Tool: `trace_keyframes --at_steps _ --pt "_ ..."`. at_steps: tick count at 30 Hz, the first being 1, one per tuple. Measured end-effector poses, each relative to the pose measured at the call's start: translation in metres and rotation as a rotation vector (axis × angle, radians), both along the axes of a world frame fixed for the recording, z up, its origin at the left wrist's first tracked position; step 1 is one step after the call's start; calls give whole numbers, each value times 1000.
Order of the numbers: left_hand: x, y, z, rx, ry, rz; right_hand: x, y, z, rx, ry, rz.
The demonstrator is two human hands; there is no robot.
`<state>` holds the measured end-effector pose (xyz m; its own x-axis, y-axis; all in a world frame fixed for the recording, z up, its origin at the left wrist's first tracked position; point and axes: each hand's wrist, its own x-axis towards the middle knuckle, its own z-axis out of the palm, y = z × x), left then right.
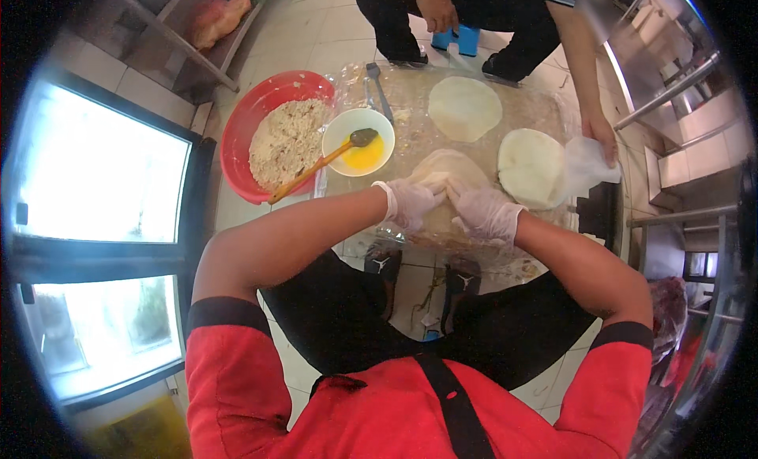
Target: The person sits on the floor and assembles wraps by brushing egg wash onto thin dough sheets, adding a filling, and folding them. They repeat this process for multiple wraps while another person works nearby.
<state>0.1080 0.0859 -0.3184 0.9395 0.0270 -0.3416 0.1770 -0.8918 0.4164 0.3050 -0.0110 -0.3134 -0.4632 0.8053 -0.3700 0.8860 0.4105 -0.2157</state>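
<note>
A pale round dough sheet [448,168] lies at the near middle of the plastic-covered low table [410,88]. My left hand [412,204], in a thin clear glove, pinches its near edge. From the other side my right hand [487,212], gloved alike, grips the same edge, and the fingertips of both hands almost meet. What lies under the dough between my hands is hidden. Two more flat dough rounds sit farther off, one dough round [465,109] at the back and another dough round [531,168] to the right of my hands.
At left stands a red basin [229,143] of crumbly, floury mix. Beside it is a white bowl [335,135] of yellow liquid, a wooden-handled tool [316,168] across its rim. A grey-handled utensil [379,92] lies behind. A co-worker's hand [602,139] holds a whitish, translucent sheet [588,168] at right.
</note>
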Motion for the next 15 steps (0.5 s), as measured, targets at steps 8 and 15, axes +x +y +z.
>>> trace_keyframes --at_steps 8,15 --pt "-21 -2 11 -5 100 74 -15 26 21 131 126 50" --pt "-53 -2 31 42 322 123 -84 65 31 416 270 44"
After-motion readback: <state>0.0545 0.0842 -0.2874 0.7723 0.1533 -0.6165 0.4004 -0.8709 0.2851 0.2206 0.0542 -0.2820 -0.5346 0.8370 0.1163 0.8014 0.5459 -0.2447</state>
